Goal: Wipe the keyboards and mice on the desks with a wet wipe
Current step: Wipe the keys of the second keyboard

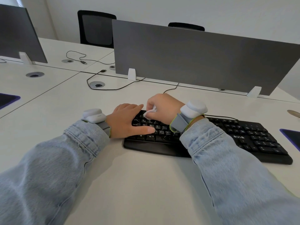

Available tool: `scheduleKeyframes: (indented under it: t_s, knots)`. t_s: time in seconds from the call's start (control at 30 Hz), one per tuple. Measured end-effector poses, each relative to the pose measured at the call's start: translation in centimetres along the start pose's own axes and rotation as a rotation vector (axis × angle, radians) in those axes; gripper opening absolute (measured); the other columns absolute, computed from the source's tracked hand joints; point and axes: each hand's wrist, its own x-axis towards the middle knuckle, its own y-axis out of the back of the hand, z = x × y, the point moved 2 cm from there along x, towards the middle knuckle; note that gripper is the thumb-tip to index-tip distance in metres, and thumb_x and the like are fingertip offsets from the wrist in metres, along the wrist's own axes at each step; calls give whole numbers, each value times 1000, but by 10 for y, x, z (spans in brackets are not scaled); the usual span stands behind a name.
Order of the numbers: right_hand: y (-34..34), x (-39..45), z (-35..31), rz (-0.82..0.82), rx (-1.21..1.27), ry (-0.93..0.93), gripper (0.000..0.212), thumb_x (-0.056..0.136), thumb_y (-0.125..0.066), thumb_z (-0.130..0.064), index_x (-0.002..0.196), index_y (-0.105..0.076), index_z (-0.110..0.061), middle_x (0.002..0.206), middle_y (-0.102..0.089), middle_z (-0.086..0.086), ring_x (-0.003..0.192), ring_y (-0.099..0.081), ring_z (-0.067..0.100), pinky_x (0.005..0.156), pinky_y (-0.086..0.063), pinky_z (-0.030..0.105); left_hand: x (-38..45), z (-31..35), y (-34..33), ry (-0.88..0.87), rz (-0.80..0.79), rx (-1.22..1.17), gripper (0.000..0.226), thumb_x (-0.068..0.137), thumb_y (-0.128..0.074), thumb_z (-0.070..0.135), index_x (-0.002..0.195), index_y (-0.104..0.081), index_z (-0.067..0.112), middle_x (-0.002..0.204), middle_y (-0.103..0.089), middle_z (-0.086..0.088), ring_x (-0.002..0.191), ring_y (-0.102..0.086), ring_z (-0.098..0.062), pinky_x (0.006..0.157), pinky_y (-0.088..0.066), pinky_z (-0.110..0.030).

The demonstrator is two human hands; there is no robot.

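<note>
A black keyboard (227, 140) lies on the white counter (129, 176), nearer its right edge, angled so that its right end sits closer to the person. The right hand (164, 106) is over the keyboard's upper left corner, its fingers curled tight round a bunched white wipe (150, 113) that presses down on the top rows of keys. The left hand (128, 120) rests on the keyboard's left end with fingers straight and spread, the thumb lying across the lower keys and the forefinger reaching toward the wipe. Both arms wear pale denim sleeves (65, 159), and each wrist carries a white device on a grey strap (193, 109). A grey divider (194, 59) stands along the counter's far edge, and a black cable (113, 88) loops past a round grommet (97, 84) behind the hands. A dark mat (292, 138) shows at the right edge. No mouse is in view.
</note>
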Motion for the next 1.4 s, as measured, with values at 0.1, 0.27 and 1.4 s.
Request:
scheduleKeyframes:
  t_s: [0.1, 0.27, 1.4]
  knots:
    - [5, -1, 6, 13, -35, -42, 22, 88, -64, -32, 89, -70, -11, 97, -64, 0, 91, -58, 18, 69, -39, 25, -3, 3, 3, 55, -44, 14, 144, 46, -8, 108, 156, -25, 17, 146, -45, 0, 140, -32, -24, 119, -22, -43]
    - [6, -1, 1, 68, -6, -16, 18, 90, -60, -30, 96, -65, -15, 108, -61, 0, 101, -55, 19, 74, -37, 25, 0, -1, 0, 31, -23, 11, 125, 56, -12, 107, 144, -40, 22, 129, -53, 3, 128, -41, -26, 114, -29, -47]
    - [9, -9, 7, -46, -27, -29, 13, 88, -59, -24, 82, -63, -13, 86, -58, -3, 77, -53, 17, 54, -35, 21, -7, 8, 6, 85, -73, -14, 152, 40, -7, 110, 159, -18, 18, 152, -39, 0, 145, -25, -23, 120, -18, -39]
